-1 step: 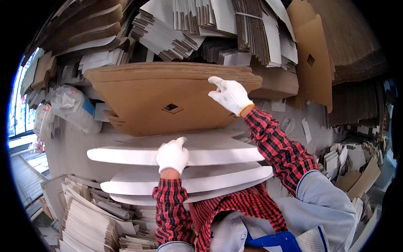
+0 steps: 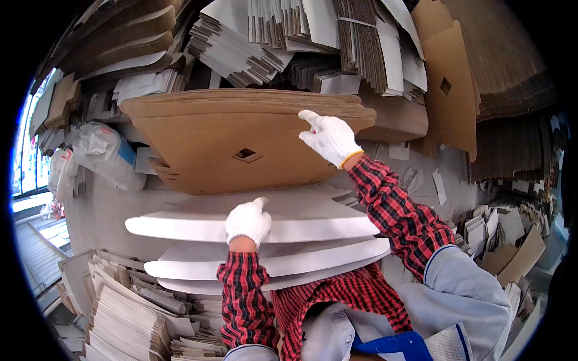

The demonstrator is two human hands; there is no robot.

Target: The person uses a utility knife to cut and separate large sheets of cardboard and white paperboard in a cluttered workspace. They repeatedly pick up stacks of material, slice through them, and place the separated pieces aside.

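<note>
Both my hands wear white knitted gloves. My left hand (image 2: 248,221) is closed over the edge of the nearest upright cardboard panel with a white curved edge (image 2: 319,228), with its fingers partly hidden. Two more white-edged panels (image 2: 331,256) stand between it and my body. Farther off, a stack of brown cardboard sheets (image 2: 198,147) leans upright, a diamond-shaped cutout in its front sheet. My right hand (image 2: 331,138) is at the right part of that stack near its upper edge, thumb and forefinger apart, nothing seen between them.
Bundled white and brown cardboard pieces (image 2: 238,51) are piled at the back. A tall brown sheet (image 2: 448,84) stands at the right. Plastic bags (image 2: 105,153) lie at the left. Cardboard stacks (image 2: 129,316) fill the near left, and loose scraps (image 2: 500,234) lie at the right.
My left hand and forearm have shifted very slightly, still at the white panel's edge. My right hand and the brown stack stay nearly where they were.
</note>
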